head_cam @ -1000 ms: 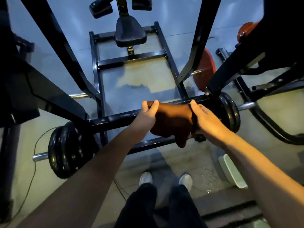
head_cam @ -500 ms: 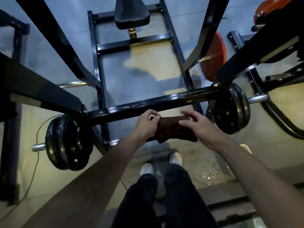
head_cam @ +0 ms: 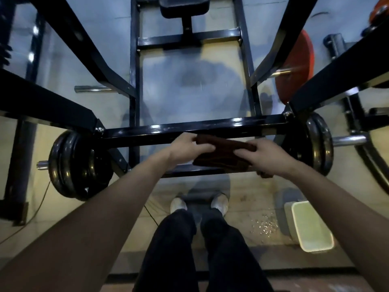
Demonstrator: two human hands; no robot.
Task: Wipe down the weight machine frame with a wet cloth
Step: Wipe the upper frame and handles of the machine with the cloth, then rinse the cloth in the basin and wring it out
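down at the left edge, black weight plates (head_cam: 77, 165) sit on the frame's crossbar (head_cam: 189, 128). just below mid-frame, the left hand (head_cam: 187, 149) pinches one end of a dark cloth (head_cam: 225, 153); the right hand (head_cam: 266, 157) grips the other end. a pale tub (head_cam: 311, 228) sits lower right.

Lying between both hands, left hand (head_cam: 190, 149) and right hand (head_cam: 266, 158), cloth (head_cam: 226, 153) just before crossbar (head_cam: 189, 128), plates (head_cam: 77, 165) flanking it left and right, seat (head_cam: 184, 6) behind, tub (head_cam: 311, 226) sitting lower right on floor (head_cam: 242, 197).
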